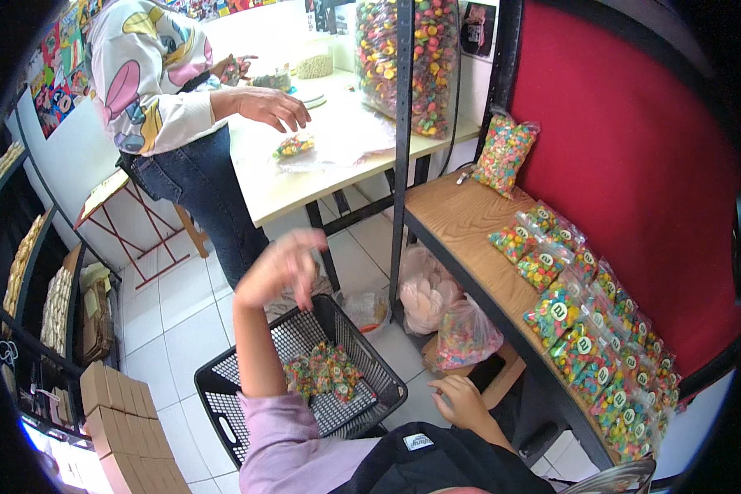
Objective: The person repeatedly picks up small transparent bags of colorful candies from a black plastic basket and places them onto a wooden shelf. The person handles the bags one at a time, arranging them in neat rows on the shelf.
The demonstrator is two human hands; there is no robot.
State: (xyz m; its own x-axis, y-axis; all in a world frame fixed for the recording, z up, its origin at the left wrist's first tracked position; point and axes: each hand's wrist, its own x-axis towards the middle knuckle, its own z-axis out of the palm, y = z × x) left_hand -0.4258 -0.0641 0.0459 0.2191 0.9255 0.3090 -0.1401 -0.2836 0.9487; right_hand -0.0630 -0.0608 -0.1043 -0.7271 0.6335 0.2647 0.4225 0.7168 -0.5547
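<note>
My left hand (284, 268), blurred by motion, is raised over the far rim of a black plastic basket (361, 315). Its fingers are apart and nothing shows in them. Inside the basket lie a few clear bags of colourful candy (324, 373), partly hidden by my forearm. To the right of the basket, my right hand (463, 401) hangs with loosely bent fingers and holds nothing visible. Close by on the right, a wooden shelf top (463, 207) bears rows of clear candy bags with round labels (583, 346).
A co-worker (160, 92) reaches over a pale table (265, 200), one hand above a small candy bag (293, 147). A black metal post (402, 160) stands between table and shelf. Below are a bag of pink pieces (469, 333) and stacked cardboard boxes (133, 432).
</note>
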